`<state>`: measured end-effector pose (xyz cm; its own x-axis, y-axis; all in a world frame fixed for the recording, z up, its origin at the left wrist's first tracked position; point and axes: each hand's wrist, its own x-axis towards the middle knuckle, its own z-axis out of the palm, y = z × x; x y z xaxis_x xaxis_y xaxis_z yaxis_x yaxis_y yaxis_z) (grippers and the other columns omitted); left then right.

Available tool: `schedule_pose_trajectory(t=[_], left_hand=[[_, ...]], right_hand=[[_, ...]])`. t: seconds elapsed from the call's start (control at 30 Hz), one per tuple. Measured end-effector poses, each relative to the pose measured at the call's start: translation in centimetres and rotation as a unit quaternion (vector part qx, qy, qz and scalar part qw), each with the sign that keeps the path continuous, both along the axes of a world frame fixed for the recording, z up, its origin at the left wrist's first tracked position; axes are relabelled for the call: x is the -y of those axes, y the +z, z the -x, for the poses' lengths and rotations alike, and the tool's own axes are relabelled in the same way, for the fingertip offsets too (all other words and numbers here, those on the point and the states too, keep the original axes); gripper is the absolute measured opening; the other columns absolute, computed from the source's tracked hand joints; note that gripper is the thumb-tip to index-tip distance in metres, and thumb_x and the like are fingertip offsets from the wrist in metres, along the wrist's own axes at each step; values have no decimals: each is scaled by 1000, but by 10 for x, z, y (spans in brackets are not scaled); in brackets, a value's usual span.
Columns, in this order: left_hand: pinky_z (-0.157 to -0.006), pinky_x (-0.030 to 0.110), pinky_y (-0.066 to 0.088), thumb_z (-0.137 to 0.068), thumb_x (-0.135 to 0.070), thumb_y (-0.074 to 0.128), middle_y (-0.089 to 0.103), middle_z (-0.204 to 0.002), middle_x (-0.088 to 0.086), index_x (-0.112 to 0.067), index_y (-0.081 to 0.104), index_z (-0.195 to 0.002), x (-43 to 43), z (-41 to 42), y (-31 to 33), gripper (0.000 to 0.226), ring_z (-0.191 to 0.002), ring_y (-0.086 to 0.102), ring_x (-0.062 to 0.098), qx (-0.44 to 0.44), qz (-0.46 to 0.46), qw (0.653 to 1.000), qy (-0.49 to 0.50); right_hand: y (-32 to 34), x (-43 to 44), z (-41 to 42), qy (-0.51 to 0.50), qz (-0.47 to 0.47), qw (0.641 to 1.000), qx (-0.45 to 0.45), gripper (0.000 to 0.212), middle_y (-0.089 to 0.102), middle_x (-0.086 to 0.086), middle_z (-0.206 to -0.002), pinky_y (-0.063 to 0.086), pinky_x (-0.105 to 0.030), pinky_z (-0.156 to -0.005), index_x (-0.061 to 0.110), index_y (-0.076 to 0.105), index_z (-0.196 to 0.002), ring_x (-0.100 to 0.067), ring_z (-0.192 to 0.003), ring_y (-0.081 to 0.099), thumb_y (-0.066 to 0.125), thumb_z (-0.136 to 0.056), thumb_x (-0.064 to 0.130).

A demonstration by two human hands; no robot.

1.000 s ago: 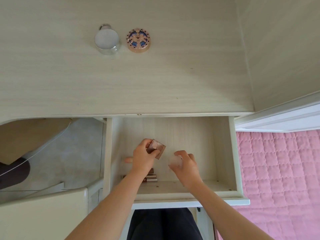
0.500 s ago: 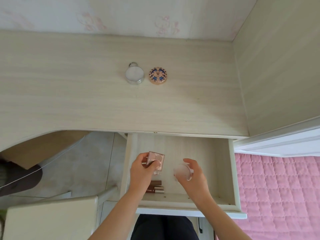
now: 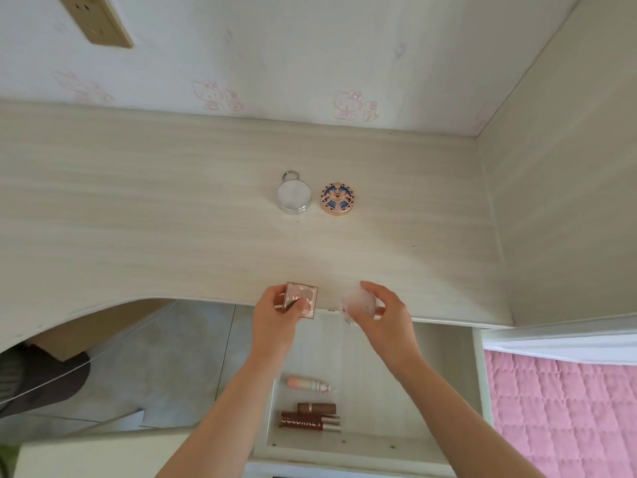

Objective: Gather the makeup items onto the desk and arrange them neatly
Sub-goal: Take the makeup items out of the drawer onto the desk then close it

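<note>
- A bedroom in a home: a pink quilted bedspread (image 3: 565,415) lies at 4 o'clock, just beside the furniture.
- The wallpaper (image 3: 310,46) at 12 o'clock carries faint pink cartoon-cat prints, and a wall socket (image 3: 100,20) sits at 11 o'clock.
- A pale wood-grain surface (image 3: 138,201) fills the middle, with a silver compact (image 3: 294,196) and a blue-patterned compact (image 3: 337,199) side by side at its centre.
- Its open drawer (image 3: 444,367) at 6 o'clock holds lip products (image 3: 310,420).
- Grey floor tiles (image 3: 165,357) show at 8 o'clock.
</note>
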<state>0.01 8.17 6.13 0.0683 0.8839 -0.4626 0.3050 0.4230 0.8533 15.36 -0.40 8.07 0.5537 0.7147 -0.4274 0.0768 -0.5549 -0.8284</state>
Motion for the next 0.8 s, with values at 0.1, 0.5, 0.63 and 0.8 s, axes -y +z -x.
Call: schedule_pose_trajectory(t=[0.1, 0.5, 0.63, 0.8], left_hand=[[-83, 49, 55, -78, -8, 73, 66, -89, -2, -23, 61, -95, -26, -7, -2, 25, -83, 67, 24, -18, -7, 1000, 3], [-74, 18, 53, -81, -4, 68, 57, -78, -15, -15, 58, -98, -72, -32, -10, 22, -66, 55, -9, -65, -31, 997, -3], [-64, 7, 42, -82, -9, 68, 59, -82, -13, -14, 58, -100, -75, -34, -10, 22, -72, 57, -4, -102, -57, 992, -40], [-73, 35, 50, -79, -35, 68, 51, -106, -3, -18, 61, -107, -74, -29, -17, 34, -89, 56, 20, -237, -93, 964, -74]], right_hand=[[1, -32, -8, 6, 2, 1000, 22, 44, 55, 6, -115, 44, -21, -81, 33, 61, -118, -13, -103, 57, 74, -78, 22], [-14, -105, -17, 42, 49, 998, 17, 48, 61, 0, -108, 41, -12, -54, 21, 55, -116, -14, -93, 59, 79, -74, 21], [-13, -111, -20, 62, 52, 996, 31, 41, 61, 2, -107, 40, -7, -50, 19, 58, -115, -12, -92, 57, 76, -78, 22], [-15, -110, -24, 88, 57, 992, 66, 39, 62, 3, -110, 40, -15, -77, 17, 59, -120, -9, -99, 53, 70, -83, 21]])
